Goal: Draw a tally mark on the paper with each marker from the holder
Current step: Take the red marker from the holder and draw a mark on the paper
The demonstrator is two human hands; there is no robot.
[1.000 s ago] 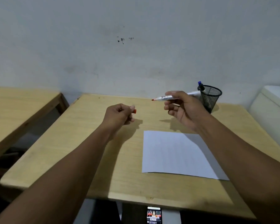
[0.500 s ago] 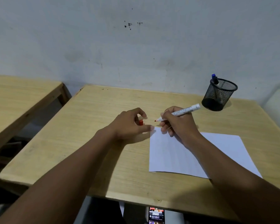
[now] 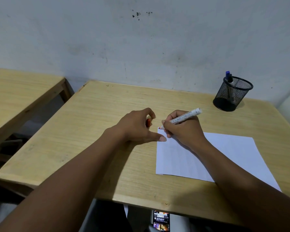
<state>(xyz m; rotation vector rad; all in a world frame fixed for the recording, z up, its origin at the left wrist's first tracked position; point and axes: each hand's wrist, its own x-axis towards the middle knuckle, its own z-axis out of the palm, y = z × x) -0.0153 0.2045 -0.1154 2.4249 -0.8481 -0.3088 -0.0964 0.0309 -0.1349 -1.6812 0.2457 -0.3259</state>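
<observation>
From the head camera, the right hand (image 3: 182, 129) pinches a white marker (image 3: 184, 118) in a writing grip, its red tip at the far left corner of the white paper (image 3: 224, 153). The marker's back end tilts up and to the right. The paper lies flat on the right half of the wooden desk (image 3: 94, 124), and the right forearm crosses over it. The left hand (image 3: 137, 128) rests on the desk just left of the paper, fingers loosely curled around the red cap (image 3: 148, 122), thumb stretched out to touch the paper's left edge. At the desk's far right corner stands the black mesh holder (image 3: 233, 94), with a blue-capped marker (image 3: 228, 77) upright inside it.
</observation>
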